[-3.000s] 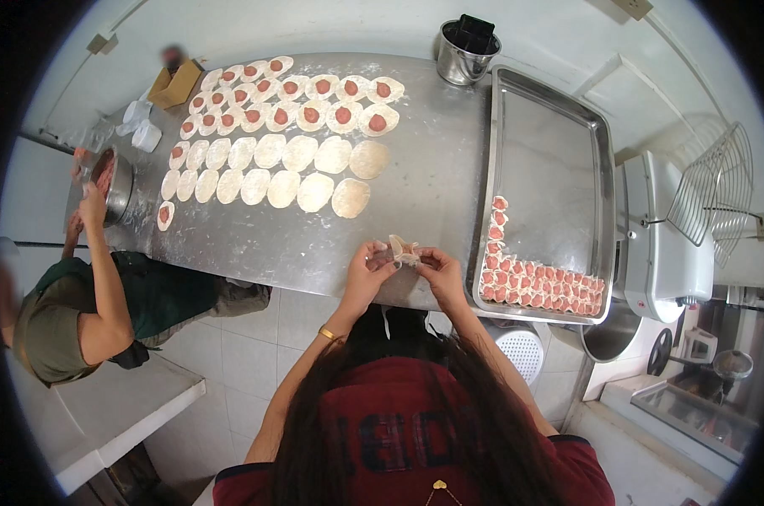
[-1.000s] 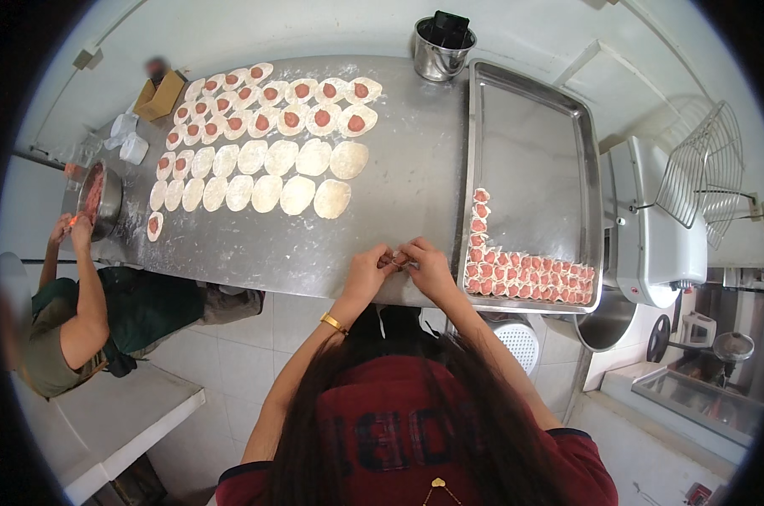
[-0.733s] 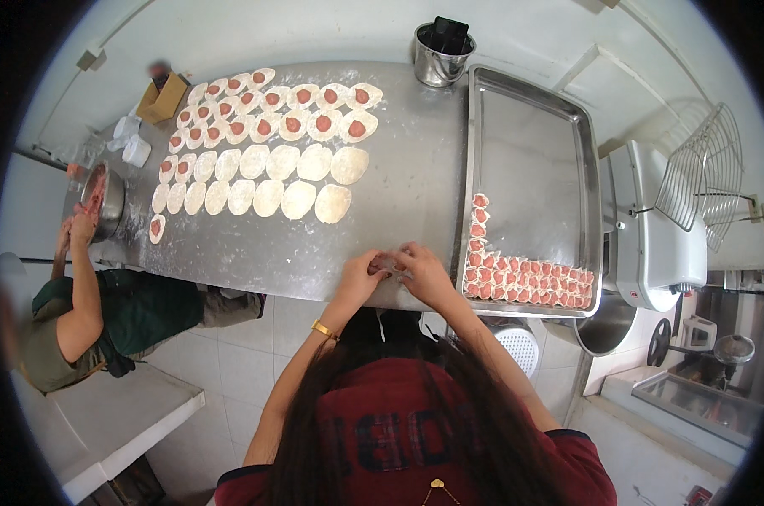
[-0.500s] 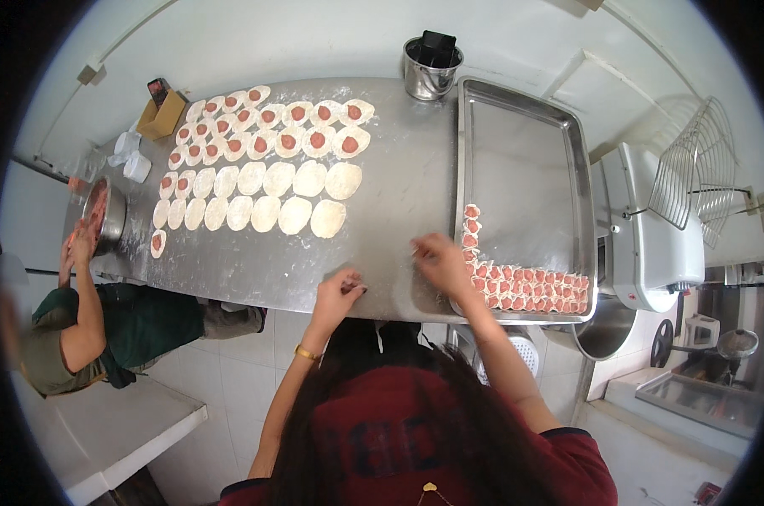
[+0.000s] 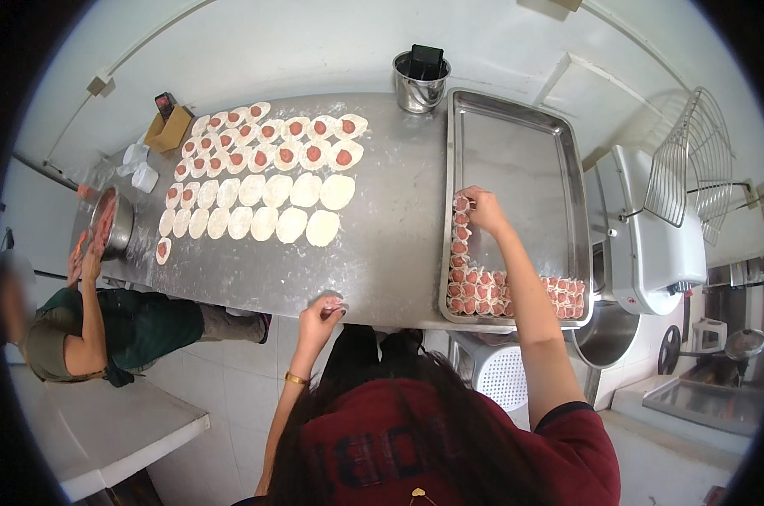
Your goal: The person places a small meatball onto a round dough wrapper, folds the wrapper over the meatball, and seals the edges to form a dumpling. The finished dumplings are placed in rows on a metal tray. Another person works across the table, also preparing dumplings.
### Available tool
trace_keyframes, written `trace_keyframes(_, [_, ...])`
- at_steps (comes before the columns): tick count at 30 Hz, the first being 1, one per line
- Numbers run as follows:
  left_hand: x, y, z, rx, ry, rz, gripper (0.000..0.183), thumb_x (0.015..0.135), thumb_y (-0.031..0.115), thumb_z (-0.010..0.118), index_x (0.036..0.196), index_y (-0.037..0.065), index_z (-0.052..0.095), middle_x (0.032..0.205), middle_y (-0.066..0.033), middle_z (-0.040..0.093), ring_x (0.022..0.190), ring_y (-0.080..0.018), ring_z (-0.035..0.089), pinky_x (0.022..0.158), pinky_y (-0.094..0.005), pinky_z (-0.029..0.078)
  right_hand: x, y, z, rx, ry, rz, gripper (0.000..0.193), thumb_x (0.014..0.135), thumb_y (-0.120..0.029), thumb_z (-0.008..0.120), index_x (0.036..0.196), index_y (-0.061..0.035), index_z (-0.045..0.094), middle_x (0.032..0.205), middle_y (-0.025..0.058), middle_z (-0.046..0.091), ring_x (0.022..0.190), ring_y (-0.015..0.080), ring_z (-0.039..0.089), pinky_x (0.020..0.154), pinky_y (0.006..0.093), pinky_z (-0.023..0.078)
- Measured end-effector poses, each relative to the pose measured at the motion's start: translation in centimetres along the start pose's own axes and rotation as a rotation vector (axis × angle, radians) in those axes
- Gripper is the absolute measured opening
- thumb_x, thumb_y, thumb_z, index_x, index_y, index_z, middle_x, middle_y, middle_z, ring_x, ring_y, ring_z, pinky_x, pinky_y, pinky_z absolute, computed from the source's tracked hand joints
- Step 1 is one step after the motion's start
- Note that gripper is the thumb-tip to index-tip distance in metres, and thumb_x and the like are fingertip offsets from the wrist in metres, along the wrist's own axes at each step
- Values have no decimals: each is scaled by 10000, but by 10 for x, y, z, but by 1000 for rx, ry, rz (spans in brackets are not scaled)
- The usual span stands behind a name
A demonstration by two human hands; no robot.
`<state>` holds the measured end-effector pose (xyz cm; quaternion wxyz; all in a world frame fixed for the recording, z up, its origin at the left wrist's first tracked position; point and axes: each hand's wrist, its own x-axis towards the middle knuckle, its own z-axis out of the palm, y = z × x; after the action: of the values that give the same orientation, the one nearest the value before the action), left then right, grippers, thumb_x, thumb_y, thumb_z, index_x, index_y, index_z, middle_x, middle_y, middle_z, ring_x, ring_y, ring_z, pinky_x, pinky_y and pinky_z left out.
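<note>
My right hand (image 5: pixel 485 209) reaches over the metal tray (image 5: pixel 517 126), its fingers closed on a small meat-filled dumpling (image 5: pixel 462 204). That dumpling sits at the far end of a column of dumplings (image 5: pixel 459 248) along the tray's left wall. More dumplings (image 5: pixel 476 305) stand in tight rows at the tray's near end, partly hidden by my right forearm. My left hand (image 5: pixel 321 319) hovers by the table's front edge, fingers curled together; whether anything is in them is hidden. To its left lie rows of round dough wrappers (image 5: pixel 264 223), the far rows topped with meat filling (image 5: pixel 286 155).
A co-worker's hands (image 5: pixel 93 253) are at a metal bowl of meat (image 5: pixel 122 228) on the left. At the back are a metal bucket (image 5: pixel 417 94) and a cardboard box (image 5: pixel 168 131). A white machine (image 5: pixel 647 228) flanks the tray; a perforated stool (image 5: pixel 501 379) stands below the table (image 5: pixel 390 211).
My right hand has moved away from me and rightward into the tray, bringing a dumpling to the column's far end. My left hand has drawn slightly nearer and left.
</note>
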<state>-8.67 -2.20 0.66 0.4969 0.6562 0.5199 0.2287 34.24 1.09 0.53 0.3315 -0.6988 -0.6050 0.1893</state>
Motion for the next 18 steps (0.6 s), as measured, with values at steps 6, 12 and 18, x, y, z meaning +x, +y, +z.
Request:
trace_keyframes(6, [-12,-3,2,12,-13,10,183,760,24,648,939,1,618,829,-55,664,786,-104,625,719,-239,490,-3,-10,-11,26,-61,12,372,620,30,569,976,-49,637,942,147,637,872,322,600,751,352,481])
trace_keyframes(12, [-18,-4,10,40,-9,44,183,761,52,666,928,-9,624,840,-89,672,771,-139,648,699,-261,507,-5,-18,-12,15,-126,107,458,616,-54,677,1070,-44,615,903,147,646,839,319,608,739,349,481])
trace_keyframes(18, [-25,3,10,74,-41,-6,179,770,58,661,932,-6,625,859,-94,672,790,-136,646,701,-261,508,-2,-13,-11,-28,-156,48,449,630,-58,678,1073,-31,612,889,152,644,821,313,609,729,357,477])
